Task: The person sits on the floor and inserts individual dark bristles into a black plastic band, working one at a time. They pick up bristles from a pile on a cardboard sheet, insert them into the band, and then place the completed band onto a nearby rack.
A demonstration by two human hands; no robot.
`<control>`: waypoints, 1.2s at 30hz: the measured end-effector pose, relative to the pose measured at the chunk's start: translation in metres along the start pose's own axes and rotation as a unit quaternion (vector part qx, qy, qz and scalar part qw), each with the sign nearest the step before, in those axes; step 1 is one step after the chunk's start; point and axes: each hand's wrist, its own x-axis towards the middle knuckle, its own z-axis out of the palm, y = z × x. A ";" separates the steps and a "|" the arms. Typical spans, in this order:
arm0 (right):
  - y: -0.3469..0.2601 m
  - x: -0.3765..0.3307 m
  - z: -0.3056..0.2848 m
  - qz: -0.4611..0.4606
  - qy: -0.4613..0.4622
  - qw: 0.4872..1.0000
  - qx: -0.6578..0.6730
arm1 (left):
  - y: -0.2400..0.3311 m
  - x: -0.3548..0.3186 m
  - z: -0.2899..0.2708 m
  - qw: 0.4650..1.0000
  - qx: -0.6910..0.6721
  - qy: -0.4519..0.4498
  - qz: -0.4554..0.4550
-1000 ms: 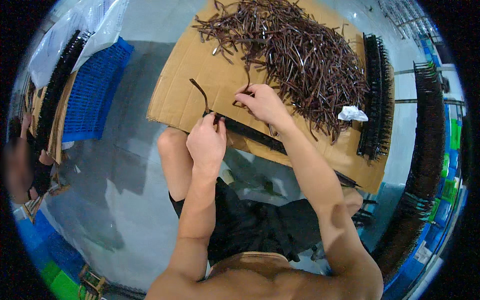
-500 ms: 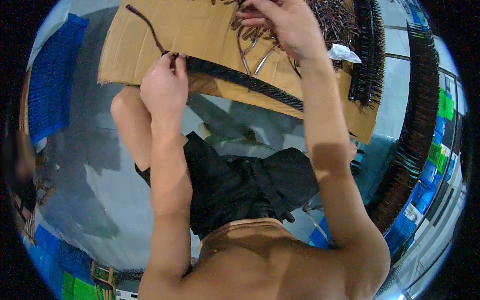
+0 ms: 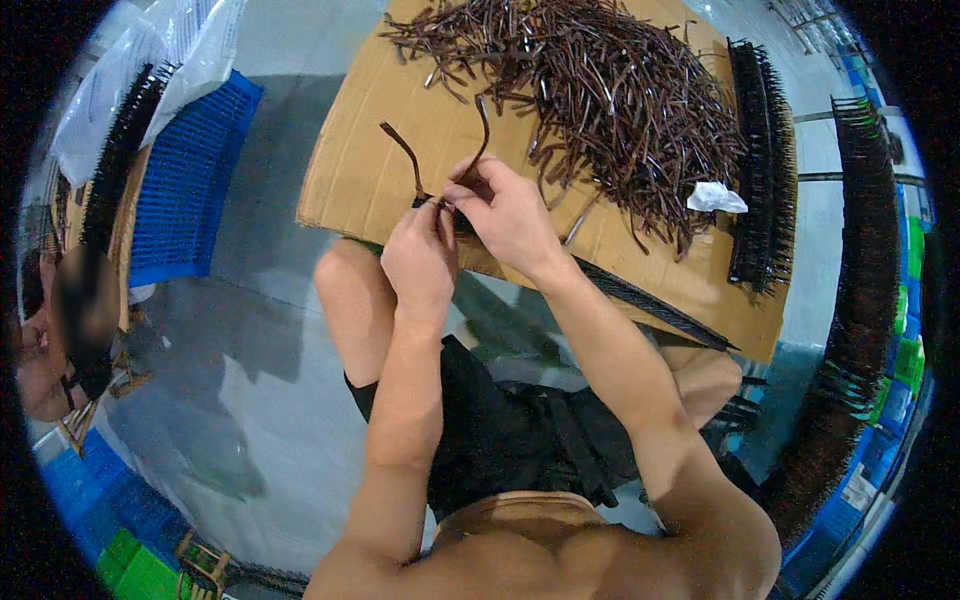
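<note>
My left hand [image 3: 418, 258] is closed in a pinch at the near left edge of the cardboard. From its fingertips a thin brown eyeglass temple [image 3: 403, 148] sticks up, its end bent to the left. Right beside it, my right hand [image 3: 512, 222] pinches a second brown temple [image 3: 484, 125] near its lower end. A long black strip [image 3: 655, 302] runs from under my hands along the cardboard's near edge toward the right. Its left end and the temples' lower ends are hidden by my fingers. Beyond my right hand lies a big heap of similar brown temples [image 3: 610, 100].
The cardboard [image 3: 345, 175] lies over my knees. Black bristly racks [image 3: 765, 170] and a crumpled white tissue [image 3: 717, 197] sit at its right. A longer bristly rack [image 3: 865, 230] stands farther right. At left are a blue slatted panel [image 3: 190, 180] and another person [image 3: 60, 340].
My right hand has come back from the heap to my left hand, now holding a temple. The whole view has shifted, so the cardboard appears lower and farther right.
</note>
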 end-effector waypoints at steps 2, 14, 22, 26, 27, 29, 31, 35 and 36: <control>0.002 0.001 0.002 -0.001 0.005 1.000 0.012 | 0.002 0.001 0.001 1.000 -0.019 0.020 0.008; 0.007 -0.008 0.012 -0.181 0.036 0.970 -0.158 | -0.006 -0.003 0.003 0.998 -0.067 -0.009 0.002; 0.015 0.012 -0.076 0.076 -0.062 0.937 -0.336 | 0.030 0.001 -0.018 0.991 0.066 -0.091 -0.070; 0.008 0.004 -0.095 0.142 -0.176 0.869 -0.440 | 0.030 -0.011 -0.004 0.998 0.006 -0.050 -0.044; 0.016 0.005 -0.095 0.143 -0.201 0.855 -0.456 | 0.032 -0.010 -0.001 0.999 0.011 -0.042 -0.032; 0.022 0.008 -0.093 0.216 -0.189 0.885 -0.367 | 0.026 -0.008 0.005 0.999 0.027 -0.024 -0.015; 0.005 0.002 -0.086 0.227 -0.133 0.939 -0.223 | 0.019 -0.010 0.007 0.999 0.032 0.000 -0.002; 0.000 -0.003 -0.054 0.145 0.002 0.986 0.078 | 0.016 -0.009 0.007 1.000 0.014 -0.001 0.027; 0.006 -0.003 -0.046 0.136 0.008 0.985 0.106 | 0.016 -0.009 0.007 1.000 0.004 -0.005 0.025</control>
